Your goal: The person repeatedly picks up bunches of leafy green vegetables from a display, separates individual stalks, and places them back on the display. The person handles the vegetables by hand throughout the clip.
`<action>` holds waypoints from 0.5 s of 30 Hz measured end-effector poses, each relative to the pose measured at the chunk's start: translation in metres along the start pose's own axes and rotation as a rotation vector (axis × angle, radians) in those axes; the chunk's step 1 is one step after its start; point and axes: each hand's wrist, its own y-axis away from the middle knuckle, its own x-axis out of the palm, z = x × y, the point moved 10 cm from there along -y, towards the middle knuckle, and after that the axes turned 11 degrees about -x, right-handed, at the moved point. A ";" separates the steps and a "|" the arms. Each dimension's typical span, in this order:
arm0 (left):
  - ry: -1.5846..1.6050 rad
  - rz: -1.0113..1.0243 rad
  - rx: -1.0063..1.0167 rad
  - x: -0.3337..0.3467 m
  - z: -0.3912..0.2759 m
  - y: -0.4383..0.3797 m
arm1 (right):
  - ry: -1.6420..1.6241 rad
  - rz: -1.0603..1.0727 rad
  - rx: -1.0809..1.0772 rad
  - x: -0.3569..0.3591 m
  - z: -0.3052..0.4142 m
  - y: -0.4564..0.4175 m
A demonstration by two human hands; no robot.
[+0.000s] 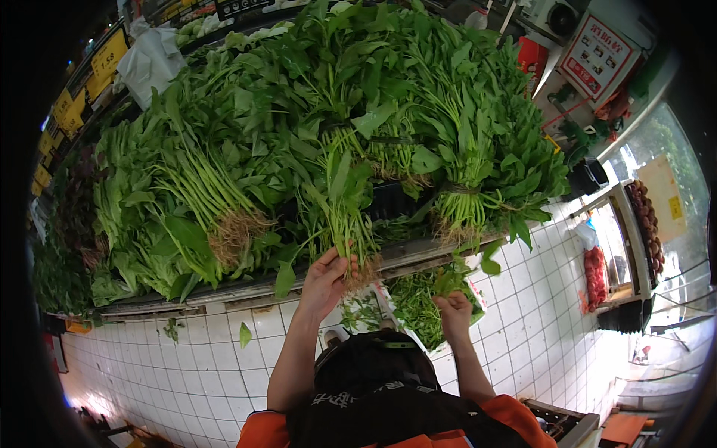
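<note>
My left hand (329, 280) grips the stems of a small bunch of leafy greens (341, 215) just above its brown roots, at the front edge of the display shelf (409, 255). Pinched between the thumb and fingers of my right hand (452, 313) is a loose green leaf (450, 280), held out over a white box (479, 294) of leaf trimmings (417, 302) on the floor. To the left of my left hand lies a larger rooted bunch (201, 190). Above my right hand, a tied bunch (465, 193) hangs its roots over the shelf edge.
Pale lettuce-like greens (120, 241) fill the left of the shelf, with yellow price tags (109, 59) and a white plastic bag (150, 59) behind. Fallen leaves (245, 335) lie on the white tiled floor (213, 364). A rack (622, 235) with a red net bag (595, 277) stands at right.
</note>
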 end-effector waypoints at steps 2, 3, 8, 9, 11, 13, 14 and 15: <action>0.005 0.024 -0.025 -0.002 0.001 0.004 | 0.552 0.033 -0.080 -0.063 -0.030 -0.004; 0.018 0.017 -0.039 -0.005 0.005 0.005 | 1.028 0.119 -0.111 -0.098 -0.054 -0.004; 0.087 0.033 -0.112 -0.016 0.027 0.004 | 1.109 0.202 -0.384 0.011 0.018 -0.019; 0.091 0.057 -0.130 -0.014 0.032 0.002 | 0.652 0.228 -0.179 0.059 0.031 -0.028; 0.087 0.086 -0.172 -0.010 0.041 -0.001 | 0.269 0.285 -0.156 0.130 0.046 -0.034; 0.076 0.074 -0.204 -0.010 0.046 0.003 | 0.117 0.313 -0.080 0.171 0.049 -0.038; 0.054 0.060 -0.209 -0.009 0.047 0.005 | 0.056 0.313 -0.019 0.179 0.042 -0.041; 0.041 0.043 -0.204 -0.010 0.048 0.008 | 0.000 0.324 0.043 0.188 0.034 -0.042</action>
